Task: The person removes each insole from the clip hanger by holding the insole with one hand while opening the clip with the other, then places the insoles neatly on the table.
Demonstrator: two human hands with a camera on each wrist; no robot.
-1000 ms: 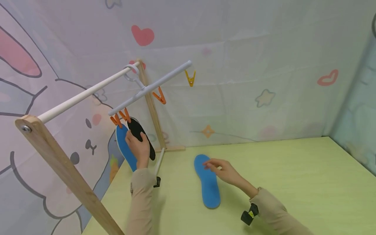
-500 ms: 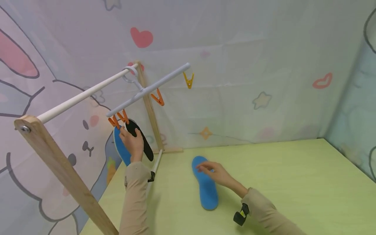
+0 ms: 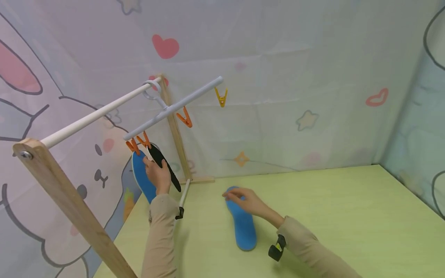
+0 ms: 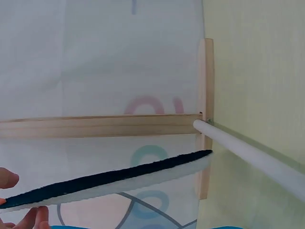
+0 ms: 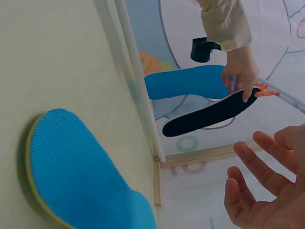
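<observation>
My left hand (image 3: 158,174) is at the black insole (image 3: 159,157) hanging from an orange clip. In the left wrist view, fingers (image 4: 37,217) lie against its pale side, while the thumb stands a little apart from the dark side. Beside it hangs a blue insole (image 3: 140,172), also held by an orange clip (image 3: 133,146). My right hand (image 3: 248,200) hovers above another blue insole (image 3: 244,229) lying on the table. Its fingers are loosely bent, with nothing between them.
A white clip hanger (image 3: 174,108) hooks over the rod (image 3: 101,113) of a wooden stand (image 3: 69,204) at the left. An orange clip (image 3: 185,117) and a yellow clip (image 3: 221,97) dangle farther along it. A printed cloth (image 3: 271,127) backs the pale green table (image 3: 330,216).
The black insole has swung to look narrower, more edge-on. My right hand has shifted slightly left over the top end of the lying insole. The camera view has drifted a little.
</observation>
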